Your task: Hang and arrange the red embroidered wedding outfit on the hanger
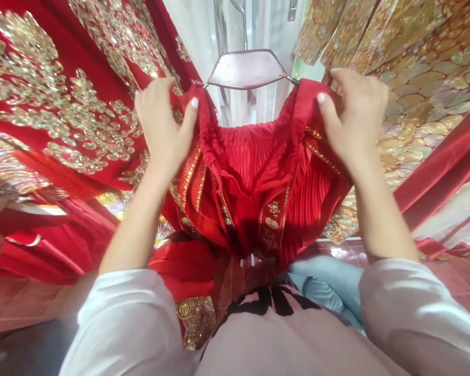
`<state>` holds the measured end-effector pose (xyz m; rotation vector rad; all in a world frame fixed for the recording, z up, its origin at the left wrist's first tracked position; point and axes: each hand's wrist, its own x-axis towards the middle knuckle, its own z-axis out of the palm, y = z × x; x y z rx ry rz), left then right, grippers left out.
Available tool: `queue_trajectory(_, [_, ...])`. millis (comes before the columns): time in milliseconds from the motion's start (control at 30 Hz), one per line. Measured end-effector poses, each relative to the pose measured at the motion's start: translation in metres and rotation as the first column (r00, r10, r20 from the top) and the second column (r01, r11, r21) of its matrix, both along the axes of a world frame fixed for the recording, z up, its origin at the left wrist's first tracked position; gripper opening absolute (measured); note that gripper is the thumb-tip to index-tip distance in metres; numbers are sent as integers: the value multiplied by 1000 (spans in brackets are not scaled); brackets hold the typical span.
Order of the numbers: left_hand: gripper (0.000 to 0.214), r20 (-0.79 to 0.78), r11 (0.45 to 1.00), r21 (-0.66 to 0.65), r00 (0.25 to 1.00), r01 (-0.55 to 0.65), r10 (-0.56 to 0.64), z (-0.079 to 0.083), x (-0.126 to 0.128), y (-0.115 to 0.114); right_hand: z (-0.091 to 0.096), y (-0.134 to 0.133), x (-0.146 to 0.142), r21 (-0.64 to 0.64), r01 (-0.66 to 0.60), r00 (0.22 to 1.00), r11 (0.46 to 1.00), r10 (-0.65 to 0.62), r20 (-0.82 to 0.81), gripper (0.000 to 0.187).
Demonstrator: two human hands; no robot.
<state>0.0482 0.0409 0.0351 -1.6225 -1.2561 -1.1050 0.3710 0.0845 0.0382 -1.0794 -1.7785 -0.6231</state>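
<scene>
A red pleated skirt (250, 149) with gold-trimmed panels hangs by its gathered waistband from a metal hanger (247, 69). My left hand (165, 117) grips the waistband's left end, thumb in front and fingers behind the cloth. At the right end, my right hand (354, 112) holds the waistband the same way, its thumb pressed on the red fabric. The fingertips of both hands are hidden behind the skirt. Between my hands the waistband sags in a curve, and the pleats fall below toward my body.
Red cloth with gold sequin embroidery (78, 115) hangs close on the left. Gold scale-patterned garments (419, 99) hang on the right. Pale curtain-like fabric (266, 26) and metal rods stand behind the hanger. Reddish floor tiles (454, 284) show below.
</scene>
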Motion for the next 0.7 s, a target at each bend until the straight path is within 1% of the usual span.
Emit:
queue_trajectory(33, [41,13,991,131,999,41,-43,-18,11,-14,-17,-18,-5,182,-21,998,983,32,-53,35])
queue_trajectory(67, [28,-22,964,246,995,98,-95,-40,24,-29,-39,-37,-13,362,-54,985,931,110,-136,24])
queue_trajectory(100, [22,-117,940,290,981,180,-152,-65,37,-43,-63,-55,-22,461,-128,970,878,207,-125,17])
queue_trajectory(133, [23,-216,950,195,955,245,-202,-90,50,-56,-90,-70,-32,436,-230,959,870,280,-52,16])
queue_trajectory(167, [23,-248,965,-8,935,261,-255,-115,62,-66,-116,-82,-45,330,-274,950,903,307,-52,17])
queue_trajectory(200, [24,-223,948,-214,933,236,-283,-139,72,-72,-141,-89,-59,114,-276,956,954,285,-68,19])
queue_trajectory(233, [25,-150,903,-387,954,186,-261,-159,80,-75,-161,-92,-73,-90,-228,971,969,220,-94,21])
queue_trajectory(267, [24,-94,820,-553,967,146,-235,-176,85,-75,-177,-90,-86,-287,-152,986,946,125,-109,21])
queue_trajectory(300, [21,-21,720,-685,984,113,-175,-189,89,-72,-188,-84,-98,-460,-68,995,885,28,-95,24])
queue_trajectory(333, [19,47,617,-780,993,103,-107,-198,90,-69,-194,-77,-108,-585,-2,997,811,-47,-69,28])
queue_trajectory(367, [17,100,530,-841,994,109,-46,-205,90,-64,-197,-68,-116,-672,38,996,740,-86,-39,32])
queue_trajectory(400, [17,140,470,-874,990,121,5,-210,89,-60,-198,-60,-121,-725,45,996,688,-86,-20,33])
queue_trajectory(433, [19,174,440,-887,984,141,36,-214,88,-57,-197,-54,-123,-755,23,998,655,-57,-19,33])
queue_trajectory(467, [25,205,434,-886,978,164,49,-216,86,-55,-197,-52,-124,-773,-24,999,634,-7,-37,33])
queue_trajectory(533, [40,240,440,-878,969,191,58,-219,83,-54,-201,-57,-123,-792,-167,985,587,126,-115,35])
queue_trajectory(567, [42,242,417,-888,968,193,66,-220,82,-55,-205,-65,-121,-793,-252,966,555,191,-173,36])
queue_trajectory(600, [39,231,375,-908,970,189,71,-221,82,-56,-211,-75,-119,-783,-339,938,521,245,-244,36])
queue_trajectory(633, [35,208,318,-932,975,175,74,-223,83,-57,-217,-85,-118,-762,-423,905,491,279,-322,37])
queue_trajectory(667, [31,177,253,-955,982,154,72,-225,85,-58,-223,-95,-116,-733,-494,869,468,288,-402,38])
queue_trajectory(700, [31,151,189,-973,986,136,69,-228,89,-59,-228,-102,-113,-704,-547,837,453,269,-477,40])
